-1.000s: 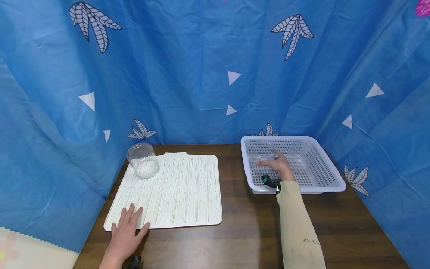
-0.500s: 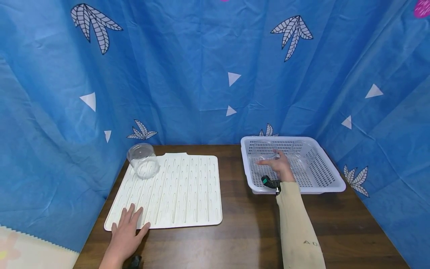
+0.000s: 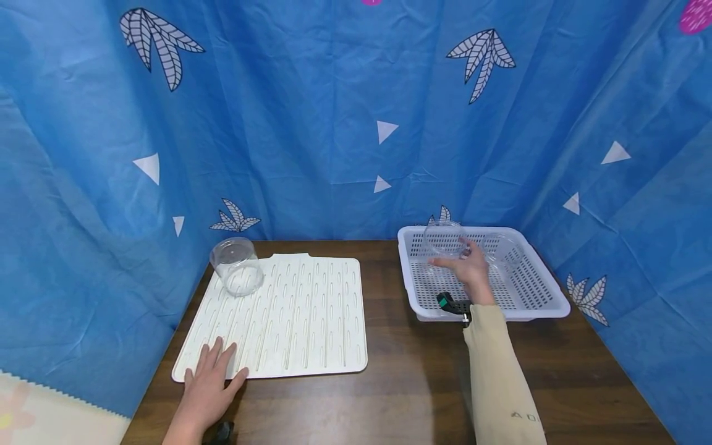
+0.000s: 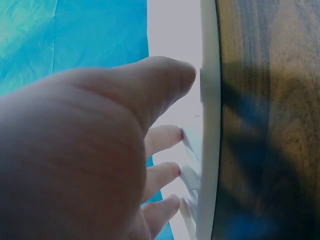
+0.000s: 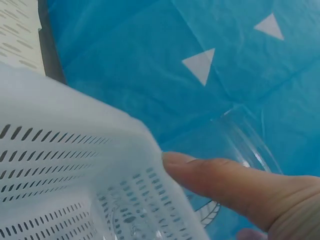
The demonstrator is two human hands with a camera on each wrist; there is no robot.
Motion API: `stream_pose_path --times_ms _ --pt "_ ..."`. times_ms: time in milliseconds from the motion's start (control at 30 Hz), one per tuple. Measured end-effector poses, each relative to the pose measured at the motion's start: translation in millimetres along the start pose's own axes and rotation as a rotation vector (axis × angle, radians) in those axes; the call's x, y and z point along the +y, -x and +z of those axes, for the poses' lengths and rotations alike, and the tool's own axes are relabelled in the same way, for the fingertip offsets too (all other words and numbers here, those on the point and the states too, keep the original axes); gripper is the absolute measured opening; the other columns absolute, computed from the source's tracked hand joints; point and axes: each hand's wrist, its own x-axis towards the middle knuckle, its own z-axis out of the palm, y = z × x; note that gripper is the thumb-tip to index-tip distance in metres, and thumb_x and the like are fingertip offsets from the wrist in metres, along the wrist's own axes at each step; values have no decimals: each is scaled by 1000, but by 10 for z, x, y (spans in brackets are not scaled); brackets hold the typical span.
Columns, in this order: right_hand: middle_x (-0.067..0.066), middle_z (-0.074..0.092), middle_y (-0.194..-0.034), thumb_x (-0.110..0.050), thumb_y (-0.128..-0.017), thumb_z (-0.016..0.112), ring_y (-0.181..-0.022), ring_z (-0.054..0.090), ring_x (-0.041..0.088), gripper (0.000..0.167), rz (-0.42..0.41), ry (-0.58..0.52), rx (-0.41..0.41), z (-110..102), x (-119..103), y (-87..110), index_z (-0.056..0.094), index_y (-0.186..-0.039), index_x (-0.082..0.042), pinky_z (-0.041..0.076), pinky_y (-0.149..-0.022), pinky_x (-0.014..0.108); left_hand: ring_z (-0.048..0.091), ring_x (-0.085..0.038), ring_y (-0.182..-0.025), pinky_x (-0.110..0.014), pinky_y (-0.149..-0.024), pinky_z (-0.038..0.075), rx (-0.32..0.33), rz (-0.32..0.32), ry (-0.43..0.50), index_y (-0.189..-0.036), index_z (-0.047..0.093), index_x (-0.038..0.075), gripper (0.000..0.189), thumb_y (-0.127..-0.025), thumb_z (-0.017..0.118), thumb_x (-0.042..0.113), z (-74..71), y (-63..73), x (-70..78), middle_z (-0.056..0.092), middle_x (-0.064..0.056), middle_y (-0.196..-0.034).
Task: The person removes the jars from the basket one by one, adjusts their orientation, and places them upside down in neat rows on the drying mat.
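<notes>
My right hand (image 3: 471, 271) grips a clear round plastic container (image 3: 442, 237) above the back left part of a white perforated basket (image 3: 408, 281). Thumb and fingers go round its side, and its top shows above the basket's rear rim. In the right wrist view the thumb (image 5: 225, 185) lies along the faint see-through wall. My left hand (image 3: 210, 384) rests with spread fingers on the near left edge of a white ridged drying mat (image 3: 300, 321); the left wrist view shows its fingertips on the mat. A similar clear container (image 3: 238, 262) stands at the mat's back left corner.
Another clear container (image 3: 503, 250) sits in the basket's back right. Basket and mat are on a dark wooden table (image 3: 389, 402). Blue curtain (image 3: 311, 111) hangs behind and along both sides of the table.
My right hand has lifted the clear container up from the basket's back left and shifted slightly right. The left hand stays where it was on the mat.
</notes>
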Motion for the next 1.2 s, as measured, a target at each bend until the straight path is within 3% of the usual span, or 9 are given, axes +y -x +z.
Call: stream_pose_path --times_ms 133,200,433,667,833,1067,1200 --pt "27 36 -170 -15 -82 98 -150 42 46 117 -48 -16 14 -33 -46 83 25 -174 -10 41 -122 59 7 -68 -155 -93 -112 13 19 3 4 -157 46 -12 70 -112 62 39 -5 0 2 18 -45 -168" --pt "27 36 -170 -15 -82 99 -151 41 46 118 -72 -11 21 -50 -58 129 25 -174 -9 42 -122 59 12 -68 -154 -92 -111 17 59 22 7 -155 49 -12 67 -112 63 37 -9 9 4 22 -46 -167" --pt "23 42 -168 -22 -82 99 -151 41 43 113 -176 54 95 -89 -71 266 32 -172 -10 41 -120 61 37 -67 -144 -84 -104 41 319 162 42 -150 54 -12 60 -108 71 27 -158 21 127 35 -44 -161" --pt "21 53 -160 -23 -78 102 -145 46 41 110 -332 93 182 -99 -191 409 41 -168 -11 37 -118 64 41 -59 -146 -77 -108 42 474 307 143 -151 55 -8 58 -106 75 21 -396 -47 410 40 -35 -162" --pt "18 60 -153 -24 -76 104 -138 53 39 103 -452 126 212 -77 -301 516 50 -164 -12 46 -111 62 43 -53 -149 -77 -110 42 491 403 223 -155 54 -1 60 -105 76 21 -557 -135 619 43 -27 -164" --pt "18 62 -145 -27 -72 107 -130 56 38 104 -611 186 273 -53 -456 663 54 -161 -14 38 -107 60 45 -47 -150 -78 -112 40 433 493 304 -158 53 5 61 -105 76 21 -754 -268 822 47 -20 -165" --pt "19 63 -144 -25 -67 109 -131 58 39 105 -729 206 328 -32 -521 726 58 -158 -14 43 -106 62 47 -41 -150 -73 -114 41 435 554 316 -160 53 8 60 -105 75 18 -842 -351 931 50 -15 -165"
